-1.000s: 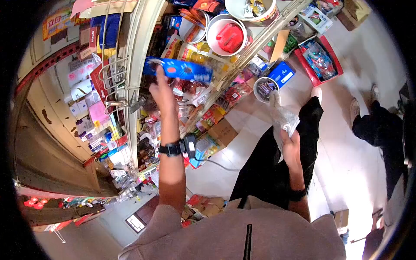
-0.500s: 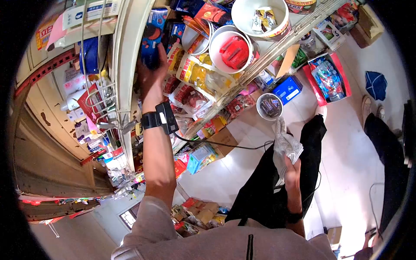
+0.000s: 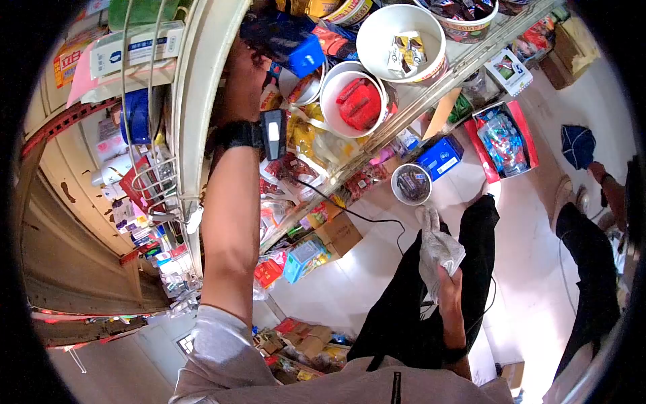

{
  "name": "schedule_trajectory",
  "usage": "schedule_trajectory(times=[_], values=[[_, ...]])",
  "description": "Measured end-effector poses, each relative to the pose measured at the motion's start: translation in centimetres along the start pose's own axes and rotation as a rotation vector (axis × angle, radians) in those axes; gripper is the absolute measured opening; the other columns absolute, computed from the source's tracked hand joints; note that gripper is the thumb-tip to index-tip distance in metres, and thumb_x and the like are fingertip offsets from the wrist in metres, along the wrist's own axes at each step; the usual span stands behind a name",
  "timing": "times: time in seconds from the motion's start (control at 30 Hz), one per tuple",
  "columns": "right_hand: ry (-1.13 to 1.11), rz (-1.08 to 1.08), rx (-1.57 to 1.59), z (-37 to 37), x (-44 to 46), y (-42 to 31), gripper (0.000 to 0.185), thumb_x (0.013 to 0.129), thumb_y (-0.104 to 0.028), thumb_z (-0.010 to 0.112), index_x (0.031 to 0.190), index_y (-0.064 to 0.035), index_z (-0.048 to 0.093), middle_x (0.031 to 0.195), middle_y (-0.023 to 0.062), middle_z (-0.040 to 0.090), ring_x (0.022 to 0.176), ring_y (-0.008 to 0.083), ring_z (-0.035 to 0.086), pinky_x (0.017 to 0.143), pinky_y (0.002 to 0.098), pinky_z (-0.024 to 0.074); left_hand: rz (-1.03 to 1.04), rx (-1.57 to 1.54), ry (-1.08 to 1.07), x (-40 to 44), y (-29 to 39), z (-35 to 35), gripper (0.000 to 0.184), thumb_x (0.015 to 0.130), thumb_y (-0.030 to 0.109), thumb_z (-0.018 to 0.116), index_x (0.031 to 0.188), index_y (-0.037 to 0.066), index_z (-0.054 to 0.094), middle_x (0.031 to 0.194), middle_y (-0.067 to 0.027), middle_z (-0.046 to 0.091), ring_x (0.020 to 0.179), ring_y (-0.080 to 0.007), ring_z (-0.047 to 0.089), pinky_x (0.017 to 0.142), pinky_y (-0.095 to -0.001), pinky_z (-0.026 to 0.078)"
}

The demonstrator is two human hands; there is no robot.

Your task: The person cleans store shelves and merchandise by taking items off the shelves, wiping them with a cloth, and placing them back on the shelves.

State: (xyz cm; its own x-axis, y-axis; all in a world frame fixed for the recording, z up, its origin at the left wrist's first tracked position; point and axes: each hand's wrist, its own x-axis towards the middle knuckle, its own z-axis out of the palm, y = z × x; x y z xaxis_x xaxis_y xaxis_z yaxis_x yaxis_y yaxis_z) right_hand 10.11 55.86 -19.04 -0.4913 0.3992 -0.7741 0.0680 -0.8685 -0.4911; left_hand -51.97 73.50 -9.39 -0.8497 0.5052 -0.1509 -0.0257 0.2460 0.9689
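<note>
Tubs [image 3: 374,34] hold red packets [image 3: 359,104] and sachets [image 3: 406,52]; right fingers [image 3: 447,277] clutch cloth [image 3: 440,250]; shadowed left fingers [image 3: 247,59] cannot be read.

Pale tiled floor [image 3: 518,269], metal-edged shelving [image 3: 464,57]

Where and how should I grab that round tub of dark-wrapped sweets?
Probably by the tub's near-left rim, from above: its open mouth faces up and that edge looks exposed, while the blue box and grey cloth crowd its right.
</note>
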Motion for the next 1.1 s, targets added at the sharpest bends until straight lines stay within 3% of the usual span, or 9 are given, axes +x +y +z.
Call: schedule_trajectory(times=[0.07,0.2,0.3,0.4,0.53,0.63,0.7,1.03,1.1], values=[[0.015,-0.013,-0.004,-0.1,0.1,0.2,0.042,0.093,-0.017,0.054,0.128,0.0058,0.051,0.118,0.0115,0.061,0.105,0.0204,0.057,0.094,0.0328,0.0429,0.186,0.359,0.002,0.3,0.1,0.0,0.037,0.09,0.041,0.063,0.103,0.007,0.062,0.099,-0.0095,0.068,0.095,-0.0217,0.066,0.079,-0.0373,0.058],[0.014,0.03,0.053,0.1,0.3,-0.3,0.042,0.092,-0.017,0.056,0.127,0.0057,0.051,0.118,0.0112,0.061,0.103,0.0207,0.057,0.093,0.0329,0.044,-0.274,-0.653,0.375,-6.4,2.8,4.1,0.053,0.086,0.029,0.072,0.12,-0.002,0.045,0.111,-0.0179,0.057,0.115,-0.0289,0.056,0.092,-0.0379,0.053],[0.032,0.077,-0.01,0.8,0.4,-1.4,0.041,0.092,-0.017,0.056,0.126,0.0055,0.052,0.116,0.0108,0.061,0.103,0.0205,0.057,0.092,0.0328,0.0444,0.375,0.257,-0.251,-9.7,2.4,3.6,0.055,0.091,0.033,0.064,0.125,-0.002,0.039,0.121,-0.0236,0.051,0.123,-0.0338,0.049,0.101,-0.0399,0.046],[0.038,0.165,-0.058,0.7,0.3,-0.5,0.04,0.092,-0.017,0.056,0.125,0.005,0.053,0.114,0.0106,0.061,0.103,0.0205,0.057,0.092,0.0327,0.0441,0.316,0.019,-0.218,-9.9,0.5,1.1,0.054,0.095,0.037,0.056,0.131,0.001,0.039,0.128,-0.0225,0.048,0.125,-0.0318,0.048,0.101,-0.0435,0.044],[0.044,0.166,0.025,0.9,0.5,-0.2,0.039,0.092,-0.015,0.056,0.125,0.0044,0.052,0.113,0.0108,0.061,0.104,0.0209,0.056,0.093,0.0325,0.0429,0.26,0.67,0.488,-8.8,-3.7,-5.8,0.038,0.092,0.018,0.059,0.123,-0.001,0.052,0.119,-0.0195,0.061,0.113,-0.0304,0.058,0.099,-0.0409,0.043],[0.072,0.117,0.038,0.6,0.8,0.4,0.039,0.092,-0.014,0.056,0.126,0.0043,0.052,0.113,0.0105,0.061,0.104,0.021,0.056,0.092,0.0323,0.0425,0.529,0.905,0.435,-8.0,-5.1,-9.4,0.04,0.089,0.021,0.063,0.119,-0.004,0.056,0.115,-0.0206,0.063,0.109,-0.0333,0.06,0.096,-0.0398,0.044],[0.076,0.142,0.071,0.3,0.9,0.8,0.038,0.092,-0.013,0.054,0.126,0.004,0.052,0.115,0.0108,0.061,0.106,0.0209,0.056,0.093,0.0325,0.0419,0.571,0.968,0.12,-7.8,-5.4,-10.2,0.051,0.086,0.027,0.065,0.124,-0.005,0.053,0.116,-0.0215,0.062,0.109,-0.0342,0.059,0.095,-0.0416,0.044],[-0.004,0.063,-0.094,-0.4,1.3,1.2,0.043,0.091,-0.015,0.057,0.131,0.001,0.05,0.118,0.0088,0.061,0.104,0.0186,0.059,0.09,0.0309,0.0457,0.673,1.205,-0.221,-1.4,-10.6,-14.3,0.062,0.084,0.035,0.071,0.127,-0.005,0.051,0.115,-0.0257,0.061,0.108,-0.0382,0.059,0.095,-0.0426,0.044],[-0.024,0.069,-0.095,-0.6,1.3,1.4,0.044,0.091,-0.015,0.057,0.131,0.0015,0.05,0.119,0.0092,0.061,0.105,0.0191,0.059,0.091,0.031,0.0456,0.609,1.084,0.234,-7.6,-5.6,-8.4,0.066,0.082,0.04,0.073,0.126,-0.005,0.052,0.113,-0.0255,0.061,0.108,-0.0389,0.059,0.096,-0.0433,0.044]])
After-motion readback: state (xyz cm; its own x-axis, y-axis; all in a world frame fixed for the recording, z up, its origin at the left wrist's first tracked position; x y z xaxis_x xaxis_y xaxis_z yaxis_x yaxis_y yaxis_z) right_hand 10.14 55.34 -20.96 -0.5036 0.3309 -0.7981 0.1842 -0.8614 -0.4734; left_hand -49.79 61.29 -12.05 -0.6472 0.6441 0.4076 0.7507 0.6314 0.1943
